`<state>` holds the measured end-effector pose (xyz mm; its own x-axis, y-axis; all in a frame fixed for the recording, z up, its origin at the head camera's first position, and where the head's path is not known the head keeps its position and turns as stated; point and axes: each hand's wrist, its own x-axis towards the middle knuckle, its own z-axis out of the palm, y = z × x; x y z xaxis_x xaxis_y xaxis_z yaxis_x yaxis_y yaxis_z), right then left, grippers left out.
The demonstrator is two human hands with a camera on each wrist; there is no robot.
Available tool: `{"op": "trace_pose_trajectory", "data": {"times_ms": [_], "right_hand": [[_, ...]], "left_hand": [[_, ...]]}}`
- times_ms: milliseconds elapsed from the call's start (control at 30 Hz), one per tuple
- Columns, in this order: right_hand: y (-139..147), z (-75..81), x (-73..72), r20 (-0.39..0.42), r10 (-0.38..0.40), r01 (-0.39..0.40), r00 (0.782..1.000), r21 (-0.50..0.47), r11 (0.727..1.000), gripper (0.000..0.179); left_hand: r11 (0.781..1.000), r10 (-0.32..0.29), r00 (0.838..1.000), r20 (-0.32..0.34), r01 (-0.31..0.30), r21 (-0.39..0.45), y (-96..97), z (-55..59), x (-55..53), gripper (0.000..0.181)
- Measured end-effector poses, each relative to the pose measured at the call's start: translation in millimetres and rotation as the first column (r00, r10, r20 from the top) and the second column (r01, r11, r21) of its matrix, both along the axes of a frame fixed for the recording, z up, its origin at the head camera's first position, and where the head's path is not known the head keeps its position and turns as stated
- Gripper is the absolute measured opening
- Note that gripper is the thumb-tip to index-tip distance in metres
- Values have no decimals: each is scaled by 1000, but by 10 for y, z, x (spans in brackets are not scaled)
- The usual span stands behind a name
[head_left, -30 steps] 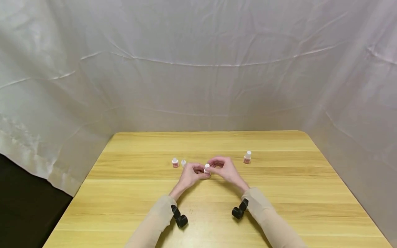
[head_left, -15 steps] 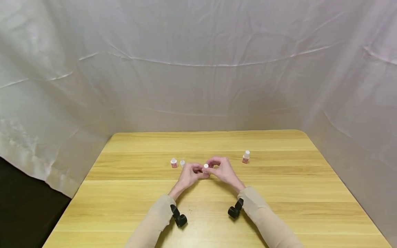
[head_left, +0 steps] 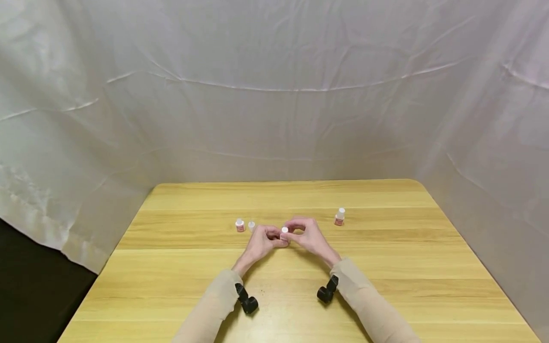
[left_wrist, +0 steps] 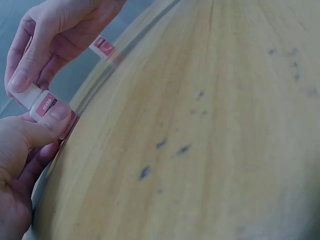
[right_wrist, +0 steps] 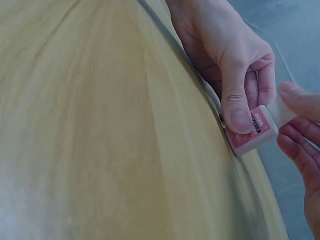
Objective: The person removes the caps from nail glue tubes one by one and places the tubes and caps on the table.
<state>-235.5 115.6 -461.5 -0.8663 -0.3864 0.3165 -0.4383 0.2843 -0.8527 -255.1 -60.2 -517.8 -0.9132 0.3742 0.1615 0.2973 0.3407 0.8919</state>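
A small white bottle (right_wrist: pixel 252 131) with a pink label stands upright between the two hands, over the middle of the desk (head_left: pixel 386 295). The left hand (head_left: pixel 260 242) has its grip around the labelled body; the right hand (head_left: pixel 311 237) pinches the white cap (right_wrist: pixel 281 112) between thumb and fingers. Just beyond the left hand lies a small white piece (head_left: pixel 251 227), with a second bottle (head_left: pixel 240 226) beside it; a tall-capped third bottle (head_left: pixel 340 218) stands farther right. A pale curtain (head_left: pixel 274 128) backs the desk.

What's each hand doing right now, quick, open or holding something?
Left hand: closed, holding the pink-labelled bottle by its body.
Right hand: closed, pinching that same bottle's white cap.
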Motion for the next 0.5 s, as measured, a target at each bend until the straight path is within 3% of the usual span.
{"op": "trace_pose_trajectory", "data": {"times_ms": [267, 400, 500], "right_hand": [[2, -275, -142, -54, -103, 103, 993, 1, 995, 13], [-9, -278, -128, -108, -108, 111, 988, 18, 994, 10], [-16, -192, -67, -120, -76, 79, 990, 13, 997, 11]], "left_hand": [[1000, 19, 999, 26, -20, 19, 7, 7, 32, 23], [1000, 12, 1000, 20, -12, 6, 12, 9, 35, 26], [1000, 5, 1000, 16, -5, -4, 22, 54, 57, 26]]}}
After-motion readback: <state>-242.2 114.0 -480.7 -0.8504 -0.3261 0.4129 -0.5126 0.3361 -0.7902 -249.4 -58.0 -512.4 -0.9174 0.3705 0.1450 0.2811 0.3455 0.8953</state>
